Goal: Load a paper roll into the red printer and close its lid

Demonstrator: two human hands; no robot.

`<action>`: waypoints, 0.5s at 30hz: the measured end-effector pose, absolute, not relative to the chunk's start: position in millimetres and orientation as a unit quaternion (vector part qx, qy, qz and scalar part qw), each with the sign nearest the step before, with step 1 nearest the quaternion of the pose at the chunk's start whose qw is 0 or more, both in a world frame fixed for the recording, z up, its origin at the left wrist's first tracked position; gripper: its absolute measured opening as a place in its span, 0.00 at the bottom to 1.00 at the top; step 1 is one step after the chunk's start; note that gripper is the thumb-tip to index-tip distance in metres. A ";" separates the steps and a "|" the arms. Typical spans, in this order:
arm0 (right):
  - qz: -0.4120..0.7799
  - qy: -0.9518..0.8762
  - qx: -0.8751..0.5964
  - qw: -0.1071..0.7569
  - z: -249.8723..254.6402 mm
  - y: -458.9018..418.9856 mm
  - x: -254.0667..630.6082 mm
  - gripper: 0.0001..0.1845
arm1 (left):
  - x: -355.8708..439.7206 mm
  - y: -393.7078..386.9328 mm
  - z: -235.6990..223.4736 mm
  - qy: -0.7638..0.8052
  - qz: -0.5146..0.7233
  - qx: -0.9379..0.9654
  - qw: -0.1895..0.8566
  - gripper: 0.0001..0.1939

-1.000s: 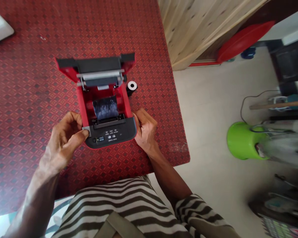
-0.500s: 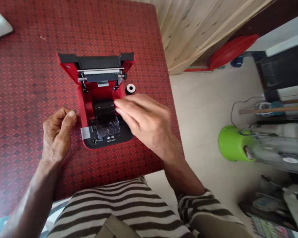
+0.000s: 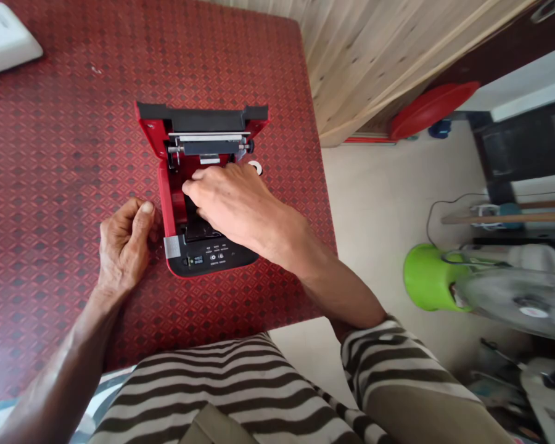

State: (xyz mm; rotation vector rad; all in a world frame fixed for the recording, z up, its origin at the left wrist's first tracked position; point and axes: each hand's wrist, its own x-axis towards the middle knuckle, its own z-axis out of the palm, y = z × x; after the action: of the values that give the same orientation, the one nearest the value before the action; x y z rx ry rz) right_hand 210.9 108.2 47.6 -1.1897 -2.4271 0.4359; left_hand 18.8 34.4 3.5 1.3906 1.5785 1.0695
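Observation:
A red and black label printer (image 3: 222,262) sits on the table with its lid (image 3: 203,118) raised. Inside its red compartment lies a black ribbon roll (image 3: 202,229), mostly covered by my right hand (image 3: 240,200). That hand reaches in from the right, fingers bent down and closed over the roll; its thumb is hidden. My left hand (image 3: 127,237) rests on the table by the printer's left wall, fingers curled and thumb laid against them, with nothing visible in it. Behind my right hand, a small roll with a white core (image 3: 256,167) shows partly at the printer's right side.
The table (image 3: 97,135) has a red patterned top; its right edge drops to a pale tiled floor (image 3: 365,203). A white device (image 3: 7,40) lies at the far left corner. On the floor to the right are a green bucket (image 3: 423,277) and a fan (image 3: 527,302).
My right hand left the printer's right side, came over the compartment and now reaches deeper and further left across it. My left hand let go of the front left corner. The ribbon's loose end shifted.

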 end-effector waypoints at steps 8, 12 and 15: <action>0.139 -0.904 -0.395 0.091 104.9 83.6 238.6 0.09 | 19.8 35.7 2.4 0.626 0.406 0.555 0.367 0.23; 0.278 -0.794 -0.439 0.314 100.8 70.3 280.1 0.13 | 19.6 36.1 0.2 0.628 0.401 0.563 0.358 0.23; 0.350 -0.680 -0.479 0.432 66.1 64.8 308.5 0.17 | 20.5 36.5 0.7 0.626 0.401 0.569 0.351 0.23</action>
State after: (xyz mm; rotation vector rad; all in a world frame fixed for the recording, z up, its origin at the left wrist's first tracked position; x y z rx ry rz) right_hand 308.5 64.8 66.1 -1.1940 -1.6951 0.8715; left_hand 20.5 36.5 0.7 1.4731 1.6198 1.0390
